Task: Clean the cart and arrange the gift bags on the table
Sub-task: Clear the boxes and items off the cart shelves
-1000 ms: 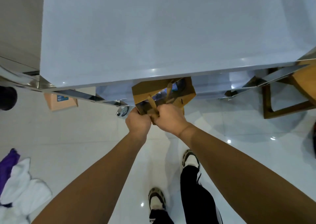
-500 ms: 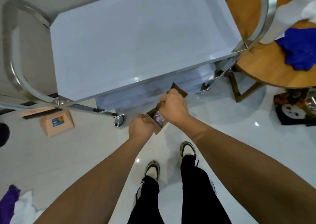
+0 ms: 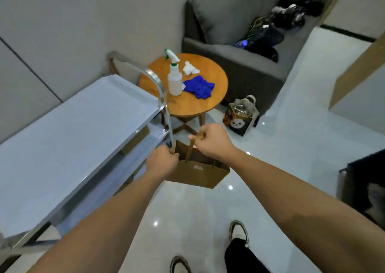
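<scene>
A brown paper gift bag [image 3: 200,172] hangs in the air above the floor, right of the cart. My right hand [image 3: 214,140] grips its handle from above. My left hand [image 3: 161,162] grips the bag's left top edge. The steel cart [image 3: 68,139] fills the left side, its pale top tray bare. Beyond it stands a round wooden table [image 3: 212,89] with a spray bottle [image 3: 174,79], a blue cloth [image 3: 199,86] and a crumpled white tissue [image 3: 190,68] on it. A second gift bag [image 3: 240,117], printed with a panda, sits on the floor right of the table.
A grey sofa [image 3: 239,58] with dark bags on it stands behind the table. A dark object [image 3: 362,187] sits at the right edge. A brown item [image 3: 135,140] lies on the cart's lower shelf. My feet are on the glossy white floor below.
The brown bag came out from the cart's lower shelf and up to the right. My view swung right, bringing the table, sofa and panda bag into sight.
</scene>
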`<act>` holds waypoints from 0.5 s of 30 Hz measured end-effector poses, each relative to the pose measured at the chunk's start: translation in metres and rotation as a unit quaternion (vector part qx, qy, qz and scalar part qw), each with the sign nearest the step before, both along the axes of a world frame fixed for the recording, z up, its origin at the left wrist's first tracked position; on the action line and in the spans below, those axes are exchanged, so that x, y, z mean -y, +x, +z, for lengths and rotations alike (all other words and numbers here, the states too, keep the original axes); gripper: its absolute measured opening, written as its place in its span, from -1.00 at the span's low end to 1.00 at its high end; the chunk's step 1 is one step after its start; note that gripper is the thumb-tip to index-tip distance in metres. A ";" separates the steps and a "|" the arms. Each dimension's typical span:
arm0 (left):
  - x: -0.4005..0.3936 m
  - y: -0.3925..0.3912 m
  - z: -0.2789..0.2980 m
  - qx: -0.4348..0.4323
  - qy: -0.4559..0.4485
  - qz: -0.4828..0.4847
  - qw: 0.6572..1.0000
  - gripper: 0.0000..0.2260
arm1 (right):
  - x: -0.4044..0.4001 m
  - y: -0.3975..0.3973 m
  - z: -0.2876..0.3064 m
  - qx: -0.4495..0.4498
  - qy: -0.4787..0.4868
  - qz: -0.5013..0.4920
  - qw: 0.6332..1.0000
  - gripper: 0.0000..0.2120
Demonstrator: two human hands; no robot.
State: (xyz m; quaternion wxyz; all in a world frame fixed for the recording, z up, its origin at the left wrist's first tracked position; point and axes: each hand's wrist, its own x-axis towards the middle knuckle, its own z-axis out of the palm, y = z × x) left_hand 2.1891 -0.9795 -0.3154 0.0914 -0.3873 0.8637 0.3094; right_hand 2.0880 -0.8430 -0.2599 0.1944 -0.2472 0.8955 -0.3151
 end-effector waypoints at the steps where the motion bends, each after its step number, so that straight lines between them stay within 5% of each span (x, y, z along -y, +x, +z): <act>1: -0.015 -0.016 0.014 -0.006 -0.002 -0.019 1.000 -0.83 | -0.020 -0.007 0.016 -0.016 -0.009 -0.015 1.000 -0.60; 10: -0.225 -0.163 0.101 -0.037 -0.019 -0.164 0.986 -0.96 | -0.262 -0.076 0.135 -0.087 0.004 -0.156 0.984 -0.83; 15: -0.387 -0.228 0.142 -0.084 -0.059 -0.306 0.946 -0.92 | -0.399 -0.101 0.155 -0.102 -0.007 -0.259 0.960 -0.72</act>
